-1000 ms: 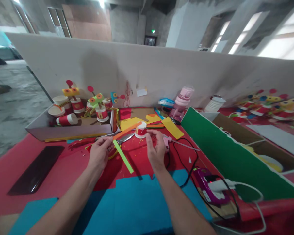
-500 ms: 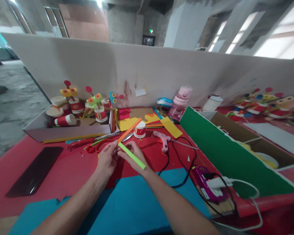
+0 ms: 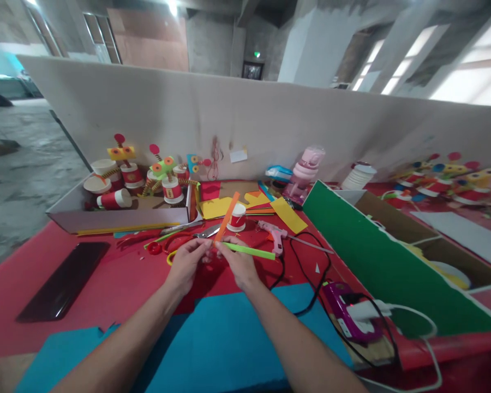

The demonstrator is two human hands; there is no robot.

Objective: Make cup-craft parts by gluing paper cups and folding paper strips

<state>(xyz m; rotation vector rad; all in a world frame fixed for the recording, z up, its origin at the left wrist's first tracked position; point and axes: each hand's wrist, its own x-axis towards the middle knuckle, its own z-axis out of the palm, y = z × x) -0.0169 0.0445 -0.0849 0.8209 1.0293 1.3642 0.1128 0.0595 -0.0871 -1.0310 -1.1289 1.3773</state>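
Note:
Two paper strips meet at one end between my hands, above the red table covering. The orange paper strip (image 3: 228,216) points away from me, and the green paper strip (image 3: 251,251) reaches out to the right. My left hand (image 3: 189,263) pinches where the strips join. My right hand (image 3: 240,263) has its thumb and fingers closed on the green strip near that same end. The exact fold is partly hidden by my fingertips. Just behind stands a red and white paper cup (image 3: 237,218). Scissors (image 3: 208,232) lie to the left of it.
A pink glue gun (image 3: 275,236) with its black cable lies right of my hands, near a purple power strip (image 3: 347,311). At left are a black phone (image 3: 63,281) and a box (image 3: 123,221) of paper-cup figures. A green-sided box (image 3: 364,256) stands at right.
The green strip has swung from pointing towards me to pointing right. The orange strip now stands steeper. My right hand has turned and gripped the green strip near the join.

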